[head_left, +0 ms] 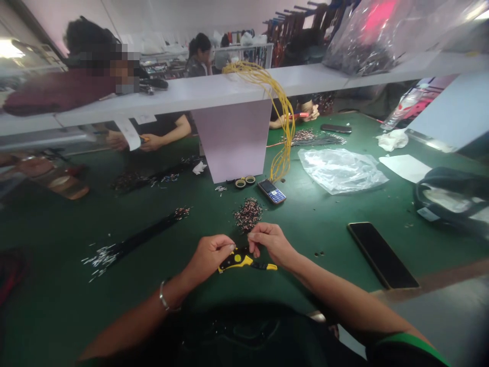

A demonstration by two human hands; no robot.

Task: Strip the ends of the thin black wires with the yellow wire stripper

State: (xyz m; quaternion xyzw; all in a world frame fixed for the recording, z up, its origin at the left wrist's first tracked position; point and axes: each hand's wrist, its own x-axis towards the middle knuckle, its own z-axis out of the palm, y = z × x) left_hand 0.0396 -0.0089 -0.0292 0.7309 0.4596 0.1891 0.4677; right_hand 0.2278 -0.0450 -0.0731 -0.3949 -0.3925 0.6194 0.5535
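Observation:
My left hand [211, 257] is closed in a pinch, thumb against forefinger; whatever sits between the tips is too small to make out. Just across from it, my right hand [269, 241] has its thumb and fingers pressed together, and I cannot tell what they hold. Under and between both hands lies a yellow and black hand tool [238, 259], like a wire stripper or crimper, flat on the green table. Right behind my fingers is a heap of tiny copper-and-dark pieces [248, 214]. A bundle of black wires [141, 234] with pale ends rests to the left.
A keypad phone [272, 191] and two tape rolls [245, 181] lie ahead. Yellow wires [282, 117] hang from the shelf [183, 92]. At right are a smartphone [383, 255], a clear plastic bag [342, 171] and a dark bag [451, 196]. Co-workers' hands [153, 142] work opposite.

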